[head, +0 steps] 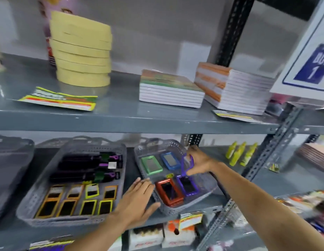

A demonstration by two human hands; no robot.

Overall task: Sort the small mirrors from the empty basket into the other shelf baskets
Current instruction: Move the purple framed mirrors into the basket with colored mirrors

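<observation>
Right hand (198, 164) pinched a small purple-framed mirror (188, 164), held on edge above the right side of the small grey perforated plastic basket (173, 208). Left hand (137, 200) lay flat and open, fingers spread, against that basket's left rim. Four mirrors lay flat inside: green (151, 164), blue (170, 160), red (169, 192), purple (187, 185); little bare floor remained between them. Just left, nearly touching, stood a larger grey basket (31, 205) with orange- and yellow-framed mirrors (88, 198) and dark packs. The upper grey metal shelf (121, 122) overhung both. Yellow-green bottles (240, 153) stood well to the right.
</observation>
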